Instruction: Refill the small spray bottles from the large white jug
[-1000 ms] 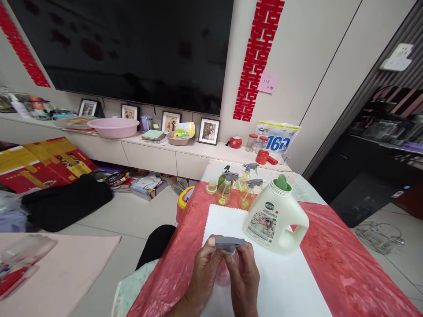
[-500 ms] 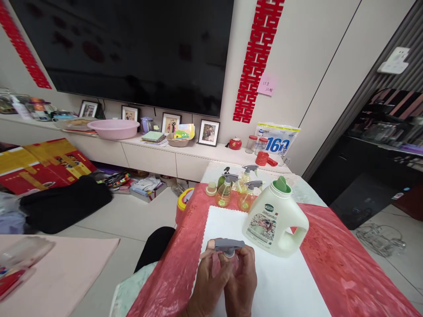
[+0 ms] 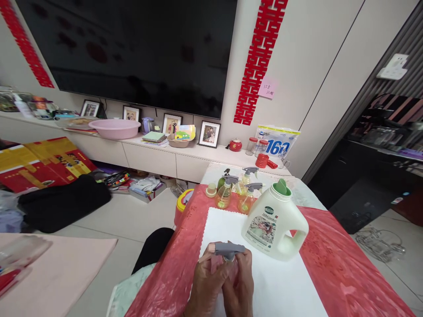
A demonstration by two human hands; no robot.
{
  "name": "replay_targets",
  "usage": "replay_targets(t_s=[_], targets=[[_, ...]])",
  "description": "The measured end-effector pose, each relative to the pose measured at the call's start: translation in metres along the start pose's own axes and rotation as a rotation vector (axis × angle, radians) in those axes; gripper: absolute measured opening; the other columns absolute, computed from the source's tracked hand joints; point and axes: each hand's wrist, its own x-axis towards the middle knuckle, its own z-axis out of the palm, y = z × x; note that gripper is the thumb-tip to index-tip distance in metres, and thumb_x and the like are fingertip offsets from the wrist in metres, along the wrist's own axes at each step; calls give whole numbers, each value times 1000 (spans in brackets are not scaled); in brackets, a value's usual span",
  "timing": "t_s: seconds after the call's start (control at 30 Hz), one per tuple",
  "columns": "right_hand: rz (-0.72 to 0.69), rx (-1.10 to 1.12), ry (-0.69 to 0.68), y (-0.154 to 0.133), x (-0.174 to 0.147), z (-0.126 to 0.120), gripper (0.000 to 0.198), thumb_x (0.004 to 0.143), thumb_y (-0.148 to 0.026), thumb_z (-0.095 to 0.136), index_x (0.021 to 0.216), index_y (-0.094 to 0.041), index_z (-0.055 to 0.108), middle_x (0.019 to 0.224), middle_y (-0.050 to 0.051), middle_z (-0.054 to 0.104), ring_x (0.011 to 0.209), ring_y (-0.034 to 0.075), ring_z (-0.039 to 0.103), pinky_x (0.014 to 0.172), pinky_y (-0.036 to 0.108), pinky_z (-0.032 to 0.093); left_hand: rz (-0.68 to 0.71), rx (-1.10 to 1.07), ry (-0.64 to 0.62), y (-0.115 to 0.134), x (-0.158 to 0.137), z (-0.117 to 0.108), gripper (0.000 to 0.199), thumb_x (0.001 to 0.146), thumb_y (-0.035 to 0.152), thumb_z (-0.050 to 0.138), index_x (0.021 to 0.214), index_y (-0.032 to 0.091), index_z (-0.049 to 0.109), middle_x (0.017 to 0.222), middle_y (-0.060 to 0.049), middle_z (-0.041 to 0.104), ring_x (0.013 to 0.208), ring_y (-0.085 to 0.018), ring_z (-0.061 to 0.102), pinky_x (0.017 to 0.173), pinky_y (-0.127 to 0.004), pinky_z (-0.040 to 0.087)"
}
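Both hands are wrapped around a small spray bottle with a grey trigger head (image 3: 229, 249), held upright over the white mat (image 3: 277, 286). My left hand (image 3: 205, 284) closes on it from the left, its thumb near the neck. On the other side my right hand (image 3: 240, 281) grips it, fingers just under the nozzle end. Most of the bottle's body is hidden by the hands. A cream detergent jug (image 3: 276, 222) with a green spout stands just beyond to the right. Behind the mat are several more spray bottles (image 3: 224, 197) with yellowish liquid inside.
A pale cup-shaped cap (image 3: 211, 189) sits on the red tablecloth (image 3: 172, 264) left of the bottles. A low white cabinet (image 3: 148, 156) runs along the wall, carrying a pink basin (image 3: 114, 128) and framed photos. A pink surface (image 3: 53, 268) lies at lower left.
The view has shifted slightly. Both hands keep their hold on the spray bottle, which sits a touch lower in view; the other things stand where they were.
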Motion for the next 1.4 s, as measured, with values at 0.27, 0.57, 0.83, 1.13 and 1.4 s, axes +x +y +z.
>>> replay_targets(t_s=[0.27,0.57,0.83,1.13,1.4], targets=[[173,205,-97,2,0,-13,48,107,-52,48,139,-18,60,130,10,47,127,21,47,108,30,44,-13,-78,-64,-6,6,-3,48,68,42,89,107,16,77,107,-13,76,104,-31,70,93,-39,55],[225,124,-87,-7,6,-10,57,108,-62,45,137,-17,63,135,11,45,130,21,46,105,26,48,20,75,-39,4,2,0,34,80,45,79,100,17,77,101,-9,75,98,-26,68,86,-32,55],[115,105,-51,-3,5,-12,39,107,-53,52,120,-21,69,125,8,51,124,19,49,101,24,48,86,138,-77,2,0,-2,40,88,53,68,103,17,77,104,-11,75,92,-25,68,79,-32,56],[-10,85,-102,24,12,-20,26,97,-37,70,113,-18,65,107,6,54,102,15,58,88,20,53,-35,38,77,-4,-4,-1,58,78,68,72,109,18,74,116,-14,72,109,-30,68,96,-40,57],[51,103,-57,7,12,-14,38,95,-45,70,116,-15,62,113,8,57,105,17,60,90,24,55,30,56,71,-4,-4,0,47,84,61,70,103,17,72,104,-10,73,101,-27,69,90,-36,57]])
